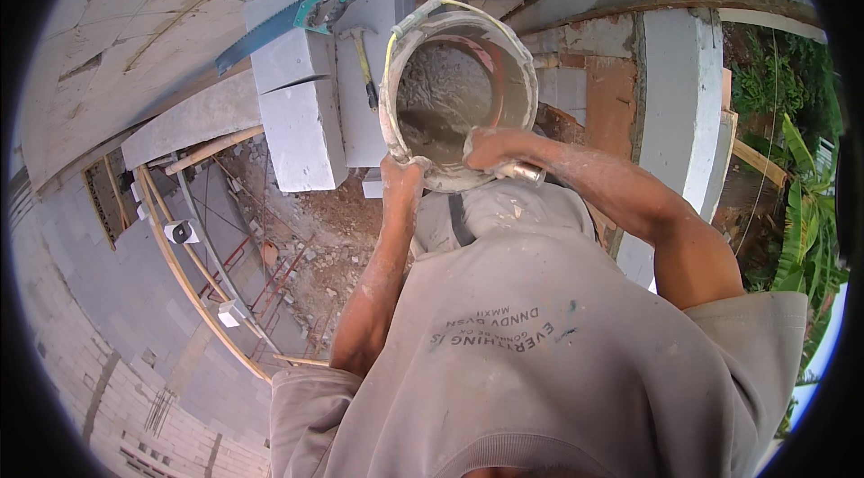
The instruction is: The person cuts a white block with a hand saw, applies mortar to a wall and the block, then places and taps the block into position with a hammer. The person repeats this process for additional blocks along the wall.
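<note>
The left hand (405, 174) holds the near left edge of a round bucket (522, 91), with its fingers closed around the rim. The right hand (490, 149) is at the near edge of the bucket, more to the right. Its fingers look curled. Just under that wrist, a short rod (525, 173) with a shiny end sticks out. I cannot tell if the right hand grips the rod or the rim.

The bucket is right in front of the person's gray shirt (513, 316), tipped so that we see inside. Wet gray mortar (441, 73) is in it, and gray smears cover its wall. The wire handle (477, 10) goes around the far edge, with a pale grip (417, 19) at the far left.

Just left of the bucket is a big white block (360, 140). A hammer (364, 68) lies along it, head at the far end, dark grip close to the bucket. More white blocks (301, 131) sit against its left edge. A hand saw (279, 28) lies over their far end, and its blade pokes past their left edge.

Farther left, wooden poles (202, 271) stand by broken rubble (342, 244). Far to the right are green leaves (796, 235).
</note>
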